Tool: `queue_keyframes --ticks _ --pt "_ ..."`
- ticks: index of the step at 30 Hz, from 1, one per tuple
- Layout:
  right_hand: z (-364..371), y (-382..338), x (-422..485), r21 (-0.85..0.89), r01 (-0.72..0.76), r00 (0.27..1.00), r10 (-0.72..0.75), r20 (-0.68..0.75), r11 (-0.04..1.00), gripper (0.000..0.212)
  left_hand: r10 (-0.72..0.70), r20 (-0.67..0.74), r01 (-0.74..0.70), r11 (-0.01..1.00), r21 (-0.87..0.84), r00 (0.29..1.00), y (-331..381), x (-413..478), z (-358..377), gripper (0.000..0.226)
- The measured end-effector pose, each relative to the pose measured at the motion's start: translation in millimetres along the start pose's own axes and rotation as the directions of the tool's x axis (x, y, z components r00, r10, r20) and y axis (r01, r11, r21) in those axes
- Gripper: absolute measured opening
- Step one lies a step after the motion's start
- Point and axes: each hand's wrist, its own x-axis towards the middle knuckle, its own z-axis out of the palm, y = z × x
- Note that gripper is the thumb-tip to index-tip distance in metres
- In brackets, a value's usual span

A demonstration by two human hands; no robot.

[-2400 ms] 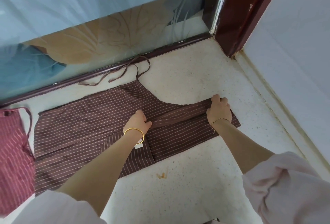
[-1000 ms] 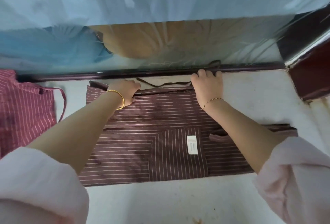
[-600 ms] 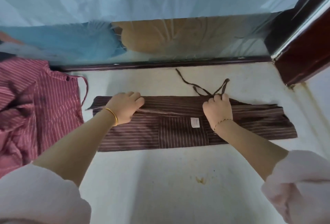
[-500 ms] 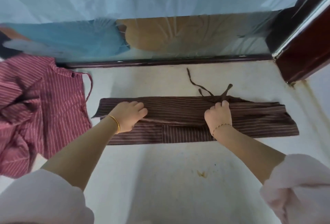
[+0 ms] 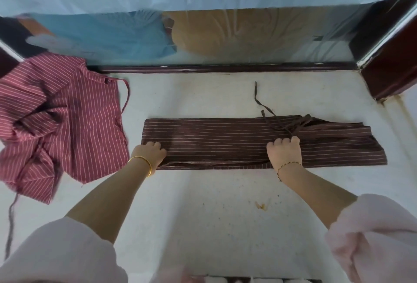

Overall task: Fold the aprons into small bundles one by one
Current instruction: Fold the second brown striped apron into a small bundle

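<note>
A brown striped apron (image 5: 214,140) lies on the pale floor as a long narrow band, folded lengthwise. Its thin ties (image 5: 270,115) trail over the top edge on the right half. My left hand (image 5: 150,152) holds the folded edge near the band's left end, fingers curled on the cloth. My right hand (image 5: 284,150) grips the cloth right of the middle, just below the ties. A red striped apron (image 5: 58,120) lies crumpled on the floor to the left, with one strap (image 5: 11,215) trailing toward me.
A glass door with a dark lower rail (image 5: 225,68) runs across the far side. A dark red door post (image 5: 392,64) stands at the right. A small orange stain (image 5: 261,205) marks the floor near me.
Both hands pulled the apron's far edge toward me, folding it from a wide sheet into a narrow band. The white label is now hidden inside the fold.
</note>
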Motion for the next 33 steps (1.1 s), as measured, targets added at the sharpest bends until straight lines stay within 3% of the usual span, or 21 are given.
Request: queue_keyframes --ticks 5,6,7,9,12,14,20,24,28,31,33 --pt "9 -5 -3 0.087 0.002 1.0 -0.004 0.022 0.996 0.029 -0.081 0.327 0.099 0.994 -0.041 0.942 1 7 -26 0.04" --pt "10 -6 -5 0.114 -0.003 1.0 0.0 0.025 0.993 0.032 -0.085 0.337 0.102 0.994 -0.035 0.938 7 9 -36 0.036" --pt "12 -5 -6 0.143 -0.008 1.0 0.004 0.027 0.99 0.035 -0.081 0.293 0.1 0.994 -0.05 0.953 15 12 -46 0.033" --pt "14 -2 -8 0.212 0.001 1.0 -0.007 0.029 0.977 0.04 -0.033 0.045 0.04 0.989 -0.143 0.998 39 23 -61 0.034" --pt "17 8 -16 0.31 -0.003 0.999 -0.007 0.032 0.951 0.043 0.187 -0.257 -0.261 0.919 -0.296 0.948 89 40 -82 0.044" --pt "19 15 -26 0.339 -0.036 0.999 0.028 0.028 0.94 0.043 0.306 -0.294 -0.388 0.877 -0.282 0.906 121 50 -97 0.049" --pt "30 34 -55 0.396 -0.188 0.979 0.14 0.146 0.899 0.042 0.382 -0.275 -0.436 0.884 -0.168 0.882 178 69 -132 0.054" --pt "44 53 -65 0.34 -0.302 0.892 0.138 0.431 0.89 0.033 0.416 -0.195 -0.439 0.894 -0.093 0.888 195 75 -145 0.075" --pt "56 78 -83 0.233 -0.238 0.744 0.022 0.668 0.943 0.029 0.414 -0.129 -0.423 0.905 -0.043 0.901 204 83 -153 0.085" --pt "59 91 -87 0.192 -0.163 0.584 -0.062 0.809 0.968 0.035 0.41 -0.188 -0.425 0.904 -0.048 0.893 206 86 -160 0.09" --pt "56 95 -82 0.221 -0.189 0.581 -0.072 0.811 0.957 0.048 0.384 -0.275 -0.428 0.896 -0.121 0.881 210 88 -165 0.079"
